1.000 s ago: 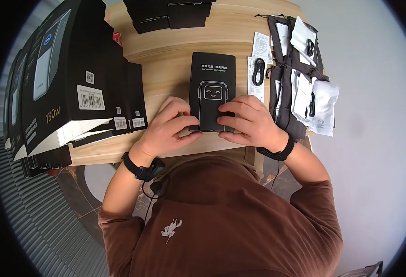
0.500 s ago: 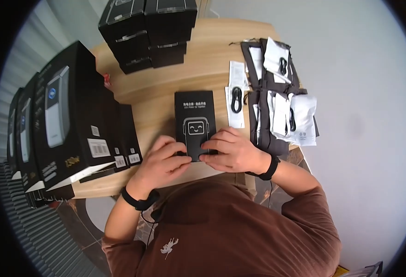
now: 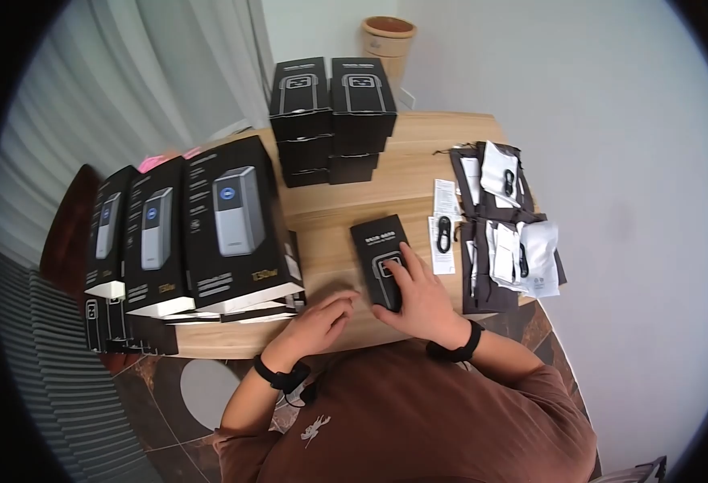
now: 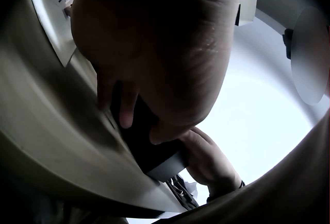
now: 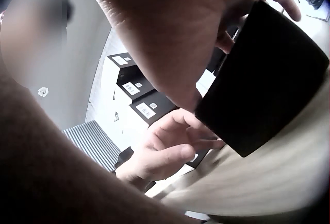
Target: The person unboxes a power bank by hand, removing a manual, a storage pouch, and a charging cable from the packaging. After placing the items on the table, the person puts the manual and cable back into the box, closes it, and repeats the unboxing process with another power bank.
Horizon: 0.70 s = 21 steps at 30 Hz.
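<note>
R grip (image 3: 422,299) holds the small black box (image 3: 376,254) right under its fingers, L grip (image 3: 322,326) is loose w/ nothing in it just beside, so prob a box-shifting step, next move IMO needs a steady R hold.

The head view is softly, evenly lit, its wide-angle lens bowing the pale wood-grained tabletop (image 3: 322,229) and blackening the corners. The left wrist view is dim, the bare left hand (image 4: 154,59) deeply shadowed against blown-out white glare. In the right wrist view, the matte black rectangular cardboard box (image 5: 265,80) loses surface detail (only its outline reads), and the tabletop blurs.
</note>
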Each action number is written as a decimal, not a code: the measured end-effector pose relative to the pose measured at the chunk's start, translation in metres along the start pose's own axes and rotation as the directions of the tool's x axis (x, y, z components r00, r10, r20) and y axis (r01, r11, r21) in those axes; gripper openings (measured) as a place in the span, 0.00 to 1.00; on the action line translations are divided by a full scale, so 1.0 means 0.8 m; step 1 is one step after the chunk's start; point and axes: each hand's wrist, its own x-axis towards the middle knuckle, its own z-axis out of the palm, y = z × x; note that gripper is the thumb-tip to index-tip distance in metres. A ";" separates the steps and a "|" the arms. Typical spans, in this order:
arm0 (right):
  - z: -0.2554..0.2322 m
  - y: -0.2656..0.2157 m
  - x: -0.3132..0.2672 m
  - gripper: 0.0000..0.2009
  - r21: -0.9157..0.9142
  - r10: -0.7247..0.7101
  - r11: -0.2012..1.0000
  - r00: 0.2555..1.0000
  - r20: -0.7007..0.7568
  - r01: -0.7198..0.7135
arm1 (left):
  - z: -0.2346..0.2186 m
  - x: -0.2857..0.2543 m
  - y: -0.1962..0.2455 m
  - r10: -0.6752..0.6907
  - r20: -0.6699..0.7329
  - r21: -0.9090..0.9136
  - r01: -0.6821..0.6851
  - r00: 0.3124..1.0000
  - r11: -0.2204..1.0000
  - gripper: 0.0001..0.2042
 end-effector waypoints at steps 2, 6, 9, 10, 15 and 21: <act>-0.008 -0.003 0.003 0.44 -0.018 -0.005 1.000 0.999 0.052 0.005 | 0.005 -0.007 -0.021 0.014 -0.041 -0.027 -0.015 0.999 1.000 0.04; -0.018 -0.010 0.007 0.45 -0.064 0.028 0.998 0.994 0.108 -0.021 | 0.016 -0.005 -0.037 0.085 -0.016 -0.111 -0.087 0.996 0.990 0.05; -0.009 -0.012 0.009 0.45 -0.015 0.051 0.999 0.996 0.074 -0.050 | 0.021 -0.001 -0.046 0.138 0.021 -0.060 -0.137 0.990 0.989 0.05; -0.006 -0.010 0.008 0.45 0.011 0.065 0.998 0.997 0.050 -0.065 | 0.018 0.002 -0.043 0.183 0.012 -0.012 -0.183 0.983 0.983 0.05; -0.022 0.004 0.009 0.42 0.290 0.175 0.940 0.984 0.042 -0.179 | 0.016 0.005 -0.052 0.240 0.062 -0.005 -0.240 0.969 0.971 0.08; -0.076 0.065 0.013 0.37 0.793 0.300 0.546 0.947 0.116 -0.270 | 0.019 0.002 -0.048 0.297 0.023 0.020 -0.297 0.955 0.955 0.12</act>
